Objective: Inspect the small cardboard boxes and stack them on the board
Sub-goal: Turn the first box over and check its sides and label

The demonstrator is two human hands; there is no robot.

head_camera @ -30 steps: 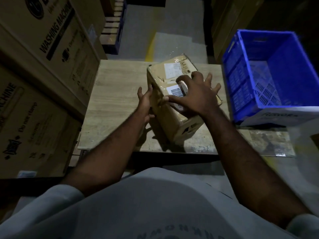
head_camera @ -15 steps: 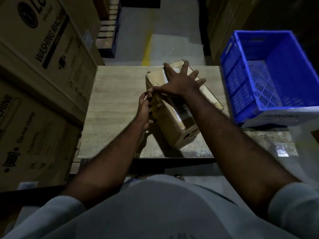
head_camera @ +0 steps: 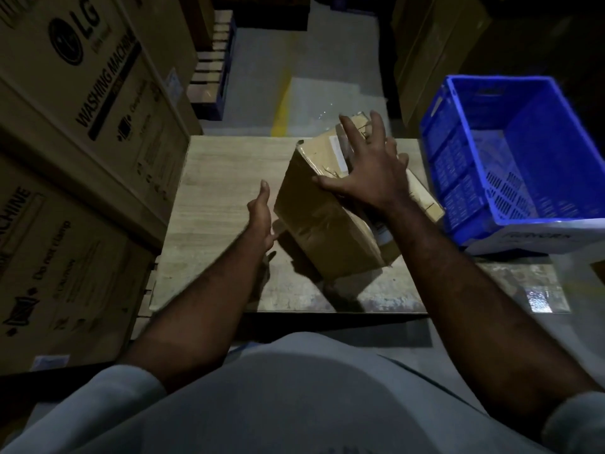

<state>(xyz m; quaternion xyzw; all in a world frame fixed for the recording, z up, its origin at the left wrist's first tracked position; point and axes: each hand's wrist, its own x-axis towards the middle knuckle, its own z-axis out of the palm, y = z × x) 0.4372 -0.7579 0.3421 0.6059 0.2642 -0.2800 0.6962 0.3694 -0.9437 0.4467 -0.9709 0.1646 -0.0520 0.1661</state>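
Head cam, dim light. Nearest to me: pale grey shirt point(head_camera: 294, 404) fills the btm of frame. Both forearms are bare and reach fwd over the board point(head_camera: 222, 178).

L side: left grip point(head_camera: 260, 217) is wide, fingers straight and together, palm turned toward the box, holding nothing. It sits just beside the box's left face. Thumb is close to the lower edge, but I can't tell if there's contact.

Task item: one small cardboard box point(head_camera: 327, 227), brown, taped, on the right-of-centre part of the board. It's tilted, not lying flat, w/ dark shadow under its near-left side. White label point(head_camera: 337, 152) on the top face is partly covered. A second label point(head_camera: 381, 232) shows at the right side by the right wrist; print unreadable.

R side: right grip point(head_camera: 370, 168) is wide, fingers splayed over the box top, thumb on the upper left edge. It presses on the box and isn't curled round it.

Right of the board, near its edge: blue crate point(head_camera: 458, 178), plastic, slotted walls, white strip along the near rim.

Left: big cartons point(head_camera: 98, 103), stacked, "LG WASHING MACHINE" on the upper, "Do not clamp" on the lower, close against the board's left edge.

Far: grey floor point(head_camera: 255, 93) w/ yellow stripe point(head_camera: 281, 106). Pallet stack point(head_camera: 212, 67) is behind the cartons. Dark cartons point(head_camera: 425, 44) top right, too dim to read.
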